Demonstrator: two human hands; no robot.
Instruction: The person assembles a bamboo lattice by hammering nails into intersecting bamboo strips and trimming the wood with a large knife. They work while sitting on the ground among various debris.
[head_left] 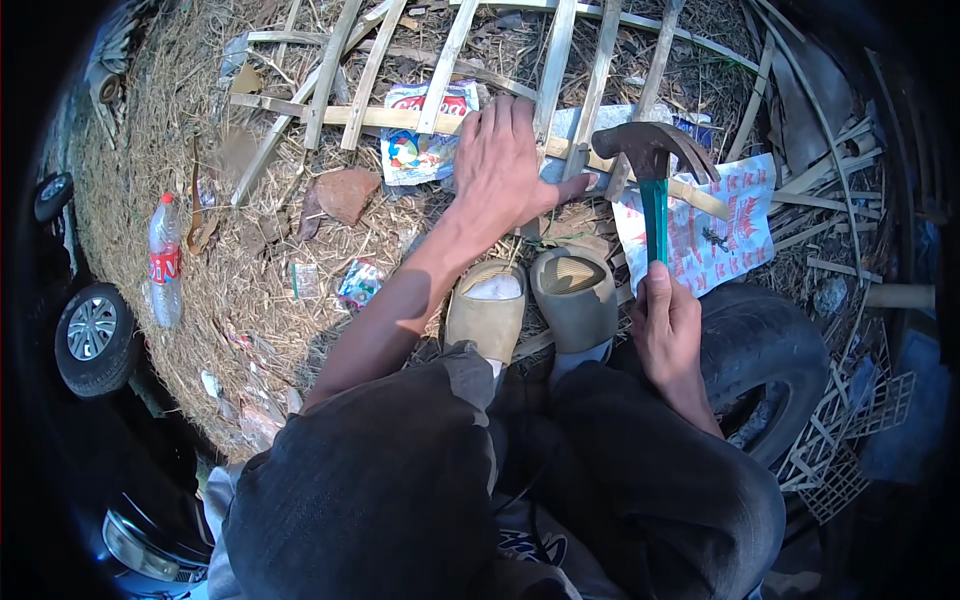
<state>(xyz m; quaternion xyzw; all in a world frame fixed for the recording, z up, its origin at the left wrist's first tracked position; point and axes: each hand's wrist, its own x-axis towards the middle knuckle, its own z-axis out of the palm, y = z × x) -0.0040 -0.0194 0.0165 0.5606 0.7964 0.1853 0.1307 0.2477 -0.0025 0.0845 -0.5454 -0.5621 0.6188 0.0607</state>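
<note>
- The left hand (pixel 500 160) lies over the cross strip (pixel 395 117), fingers bent and thumb stretched right toward the slats (pixel 445 65); from here I can't tell whether it grips underneath.
- The right hand (pixel 668 325) is closed around the green handle of the hammer (pixel 655 205), whose head shows near that thumb.
- For clean work, I'd press strip and slats firmly together, draw the thumb well away from the hammer's face, and favour short, square taps; thin wood could split.
- Further out: slippers (pixel 487 315), a printed sheet (pixel 745 235) and a tyre (pixel 765 335).
</note>
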